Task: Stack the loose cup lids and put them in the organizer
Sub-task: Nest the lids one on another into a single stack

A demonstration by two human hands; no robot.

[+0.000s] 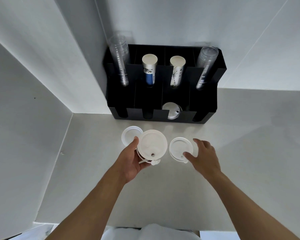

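Note:
My left hand (131, 159) grips a stack of white cup lids (152, 146) from below, held a little above the white table; the top lid shows a sip hole and a dangling plug. Another white lid (129, 135) lies on the table behind that stack, partly hidden by it. My right hand (203, 155) pinches a further white lid (179, 148) at its right edge, thumb and fingers on it. The black organizer (204, 108) stands at the back against the wall. One white lid (171, 110) sits in its third front slot from the left.
The organizer's rear slots hold two sleeves of clear plastic cups (120, 59), (206, 66) and two sleeves of paper cups (149, 70), (177, 71). White walls close in on the left and behind. The table's near edge (76, 223) runs below my forearms.

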